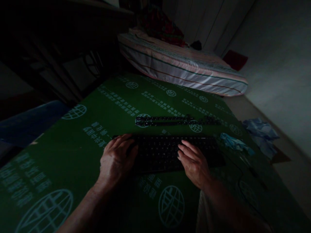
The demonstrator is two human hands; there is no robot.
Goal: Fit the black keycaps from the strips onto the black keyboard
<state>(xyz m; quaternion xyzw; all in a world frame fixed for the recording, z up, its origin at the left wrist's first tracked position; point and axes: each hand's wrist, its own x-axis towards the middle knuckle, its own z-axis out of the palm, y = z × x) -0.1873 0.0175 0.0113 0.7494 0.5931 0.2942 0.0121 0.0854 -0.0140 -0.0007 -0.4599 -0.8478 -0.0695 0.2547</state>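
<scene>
A black keyboard (157, 155) lies lengthwise before me on a green printed tabletop. My left hand (118, 155) is closed around its left end, fingers along the far edge and thumb towards the keys. Over the right half, my right hand (194, 160) has its fingers drawn together, with the tips at the keys. Anything small between those fingertips is too dark to make out. Just behind the keyboard, small black pieces with white marks, like loose keycaps (165, 121), form long rows that turn into a scattered bunch at the right.
Right of the keyboard lie a crumpled blue wrapper (236, 144) and a thin dark tool (254, 170). A cable (239, 170) curves towards the near right. Beyond the table (116, 106) stands a bed with a striped sheet (184, 69). Pale crumpled cloth or plastic (261, 132) is at the right.
</scene>
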